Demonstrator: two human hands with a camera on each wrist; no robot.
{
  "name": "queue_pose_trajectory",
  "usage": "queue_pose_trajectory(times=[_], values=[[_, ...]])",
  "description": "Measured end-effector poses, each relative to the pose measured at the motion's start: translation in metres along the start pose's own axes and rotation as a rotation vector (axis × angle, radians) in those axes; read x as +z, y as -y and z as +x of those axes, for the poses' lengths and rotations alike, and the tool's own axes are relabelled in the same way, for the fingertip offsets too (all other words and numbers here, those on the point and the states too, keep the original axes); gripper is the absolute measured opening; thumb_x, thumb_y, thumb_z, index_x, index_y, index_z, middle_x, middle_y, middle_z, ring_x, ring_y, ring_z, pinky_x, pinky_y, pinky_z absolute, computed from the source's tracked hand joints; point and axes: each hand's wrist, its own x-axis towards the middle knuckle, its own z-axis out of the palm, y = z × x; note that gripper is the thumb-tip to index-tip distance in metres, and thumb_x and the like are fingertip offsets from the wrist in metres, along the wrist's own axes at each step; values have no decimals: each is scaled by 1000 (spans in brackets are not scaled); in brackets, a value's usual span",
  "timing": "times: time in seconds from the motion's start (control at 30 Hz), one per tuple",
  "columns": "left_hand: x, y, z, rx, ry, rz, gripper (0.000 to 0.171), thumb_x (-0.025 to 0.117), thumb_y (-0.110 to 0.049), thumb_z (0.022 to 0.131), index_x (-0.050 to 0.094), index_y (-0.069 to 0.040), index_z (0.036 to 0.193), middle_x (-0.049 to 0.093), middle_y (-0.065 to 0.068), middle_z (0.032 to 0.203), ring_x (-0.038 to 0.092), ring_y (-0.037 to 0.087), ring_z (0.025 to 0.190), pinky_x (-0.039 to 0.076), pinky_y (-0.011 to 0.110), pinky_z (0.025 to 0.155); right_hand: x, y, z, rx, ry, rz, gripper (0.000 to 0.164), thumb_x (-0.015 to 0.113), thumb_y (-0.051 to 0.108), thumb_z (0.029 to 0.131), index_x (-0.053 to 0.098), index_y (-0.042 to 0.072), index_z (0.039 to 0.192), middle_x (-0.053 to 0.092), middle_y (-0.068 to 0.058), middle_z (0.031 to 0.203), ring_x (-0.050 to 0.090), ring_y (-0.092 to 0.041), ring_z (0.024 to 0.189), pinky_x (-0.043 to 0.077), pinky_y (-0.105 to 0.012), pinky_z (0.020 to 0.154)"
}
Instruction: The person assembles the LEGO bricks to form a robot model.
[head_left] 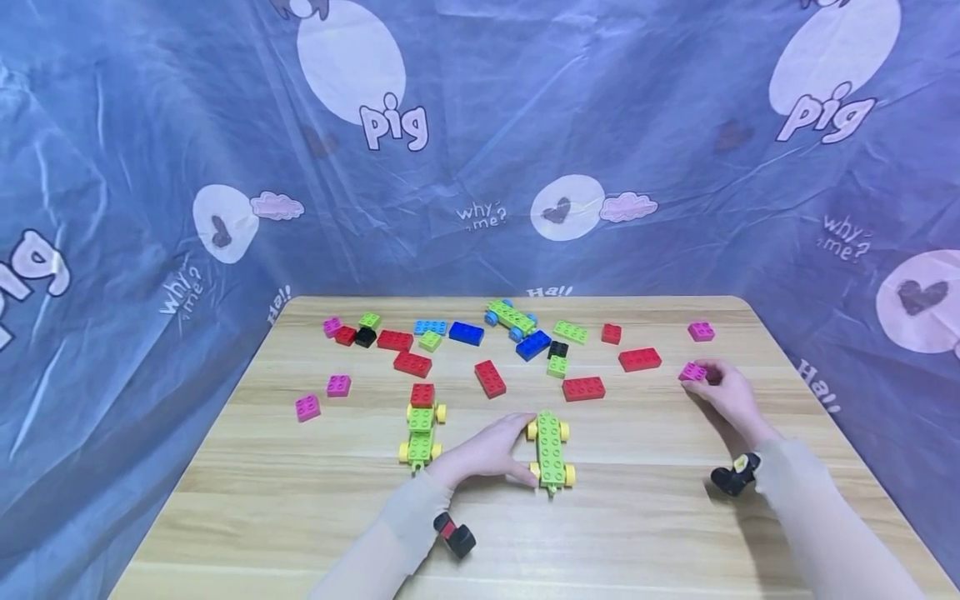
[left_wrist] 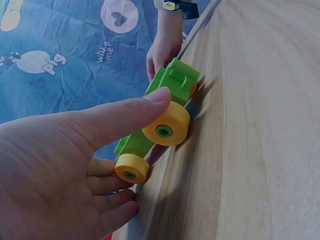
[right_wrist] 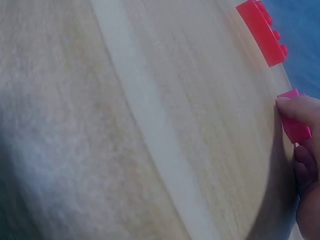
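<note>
My left hand (head_left: 491, 450) holds a lime-green toy car base (head_left: 551, 450) with yellow wheels by its left side. In the left wrist view, the thumb lies on one yellow wheel (left_wrist: 167, 125) and the fingers reach past the other. Over at the right of the table, my right hand (head_left: 723, 396) pinches a pink building block (head_left: 693, 372) between thumb and fingers. The same pink block (right_wrist: 296, 122) shows partly covered by the thumb in the right wrist view. Left of my left hand stands another green car (head_left: 421, 437) with a red block (head_left: 422, 394) on its front.
Another pink block (head_left: 701, 332) lies beyond my right hand, and a long red block (head_left: 640, 359) lies to its left. Several loose blocks and a green car base with blue wheels (head_left: 512, 317) spread along the back. Two pink blocks (head_left: 338, 385) lie at left.
</note>
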Motion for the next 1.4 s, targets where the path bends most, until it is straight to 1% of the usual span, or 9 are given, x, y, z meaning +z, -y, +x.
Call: queue_pose_trajectory(times=[0.17, 0.33, 0.4, 0.57, 0.7, 0.97, 1.17, 1.27, 1.4], values=[[0, 0, 0, 5, -1, 11, 106, 86, -38, 69, 28, -5, 151, 36, 13, 152, 34, 28, 141, 28, 38, 115, 2, 2, -1, 4, -24, -14, 49, 70, 18, 87, 54, -13, 120, 58, -30, 103, 52, -29, 91, 38, -22, 71], [0, 0, -1, -5, -7, -16, 105, 85, -38, 69, 28, -5, 151, 36, 14, 153, 33, 29, 141, 28, 40, 116, 2, 7, -4, 6, -31, -7, 49, 70, 17, 86, 54, -14, 120, 58, -32, 104, 53, -31, 92, 38, -21, 71], [0, 0, -1, -12, -5, -33, 105, 85, -38, 70, 28, -5, 151, 35, 14, 153, 32, 29, 141, 27, 40, 116, 2, 8, -5, 6, -32, -8, 48, 71, 18, 87, 54, -13, 120, 59, -31, 104, 54, -25, 89, 38, -20, 71], [1, 0, -1, -14, -7, -25, 104, 85, -38, 70, 28, -5, 151, 36, 14, 153, 33, 29, 141, 28, 40, 115, 2, 15, -8, 1, -33, 12, 48, 72, 19, 86, 56, -11, 120, 61, -30, 103, 47, 4, 78, 40, -14, 68], [1, 0, -1, -13, -12, -23, 104, 85, -39, 69, 28, -5, 150, 35, 13, 153, 33, 29, 141, 28, 40, 116, 5, 25, -12, 7, -21, 62, 50, 71, 23, 87, 55, -9, 123, 61, -30, 109, 45, 11, 79, 40, -8, 69], [-1, -2, -2, -47, 1, -41, 102, 84, -40, 71, 29, -7, 151, 35, 11, 154, 32, 26, 142, 29, 38, 116, 23, 55, -17, -33, -42, 139, 50, 72, 23, 87, 55, -3, 126, 59, -23, 109, 50, 2, 82, 42, -10, 70], [-1, -1, -3, -40, -11, -46, 104, 85, -39, 69, 28, -8, 151, 34, 11, 154, 32, 27, 142, 27, 40, 116, 41, 85, -16, -153, -38, 154, 45, 74, 10, 83, 58, -5, 122, 60, -21, 109, 51, -8, 92, 42, -8, 76], [0, 1, -3, -30, -16, -48, 105, 85, -39, 69, 28, -7, 151, 35, 12, 153, 32, 28, 141, 27, 41, 116, 48, 103, -17, -210, -33, 157, 45, 75, 5, 79, 59, -5, 120, 61, -20, 109, 52, -8, 92, 46, -15, 79], [1, 1, -3, -19, -16, -47, 104, 85, -39, 70, 28, -6, 151, 36, 13, 153, 33, 29, 141, 28, 42, 116, 58, 125, -21, -252, -17, 196, 44, 77, 4, 77, 61, -4, 118, 63, -18, 109, 54, -6, 89, 52, -31, 82]])
